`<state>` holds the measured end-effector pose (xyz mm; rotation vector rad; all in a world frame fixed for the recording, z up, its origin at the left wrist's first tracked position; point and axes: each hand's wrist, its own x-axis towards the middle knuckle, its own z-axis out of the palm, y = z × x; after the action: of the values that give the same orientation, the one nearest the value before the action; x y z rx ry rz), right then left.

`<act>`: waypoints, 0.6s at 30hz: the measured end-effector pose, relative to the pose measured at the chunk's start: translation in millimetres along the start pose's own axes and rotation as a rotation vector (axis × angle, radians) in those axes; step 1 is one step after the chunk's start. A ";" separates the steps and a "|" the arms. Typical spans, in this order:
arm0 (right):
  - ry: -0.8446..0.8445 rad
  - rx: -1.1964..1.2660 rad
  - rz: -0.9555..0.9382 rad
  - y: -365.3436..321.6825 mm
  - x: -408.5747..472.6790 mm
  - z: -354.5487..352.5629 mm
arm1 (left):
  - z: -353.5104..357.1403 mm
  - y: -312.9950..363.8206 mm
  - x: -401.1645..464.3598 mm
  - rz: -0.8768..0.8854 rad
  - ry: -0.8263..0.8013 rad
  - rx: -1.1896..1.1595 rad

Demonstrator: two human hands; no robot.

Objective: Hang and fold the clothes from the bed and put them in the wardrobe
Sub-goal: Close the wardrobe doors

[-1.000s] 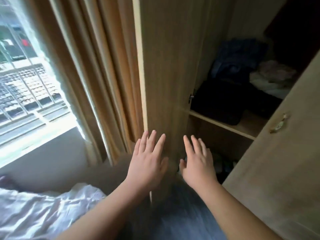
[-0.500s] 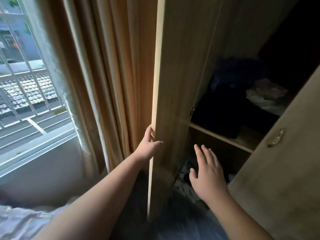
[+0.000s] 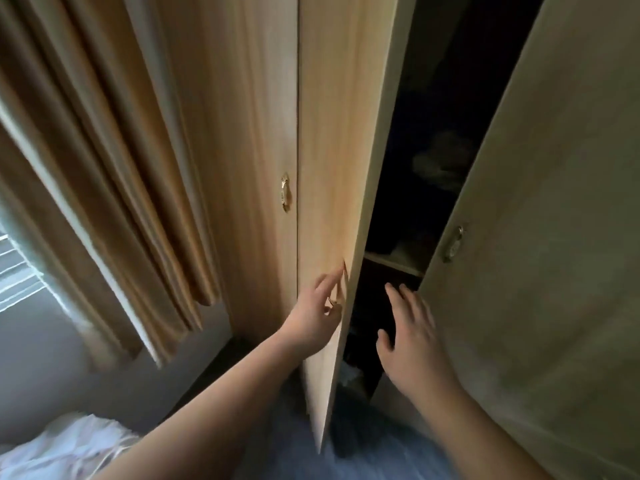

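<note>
The wardrobe's middle door [image 3: 332, 168] stands ajar, leaving a narrow dark gap. My left hand [image 3: 320, 308] is shut on this door low down, fingers at its free edge by a small metal handle. My right hand [image 3: 410, 336] hovers open in front of the gap and holds nothing. Inside, dim folded clothes [image 3: 438, 161] lie above a wooden shelf [image 3: 394, 265]; the rest of the interior is too dark to read. White bedding or cloth [image 3: 69, 445] shows at the lower left.
The right wardrobe door [image 3: 540, 237] hangs open toward me, its handle [image 3: 454, 243] near my right hand. Another door with a handle [image 3: 284, 192] is closed on the left. Tan curtains [image 3: 104, 168] hang beside it. Blurred blue-grey fabric [image 3: 363, 445] fills the bottom.
My left hand took hold of the middle door's edge and swung it toward closed, narrowing the gap. The view turned right, away from the window. My right hand stayed open.
</note>
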<state>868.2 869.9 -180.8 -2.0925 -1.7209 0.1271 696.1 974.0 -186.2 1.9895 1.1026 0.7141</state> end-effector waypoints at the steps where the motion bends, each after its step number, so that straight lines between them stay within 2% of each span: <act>1: 0.007 -0.014 0.016 18.0 -0.9 -7.2 | 14.8 11.4 10.7 0.016 -0.015 0.098; 4: 0.000 -0.069 0.082 68.4 -2.4 -27.3 | 59.2 39.8 50.0 0.039 -0.059 0.275; 10: 0.023 -0.131 0.195 141.1 8.1 -58.8 | 127.2 76.7 118.1 0.044 -0.078 0.337; 18: 0.028 -0.143 0.253 167.5 50.3 -49.8 | 152.6 80.9 178.5 0.063 -0.034 0.417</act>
<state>1049.5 881.3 -189.2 -2.3993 -1.4810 0.0504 932.6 1049.8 -187.4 2.3842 1.2504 0.5080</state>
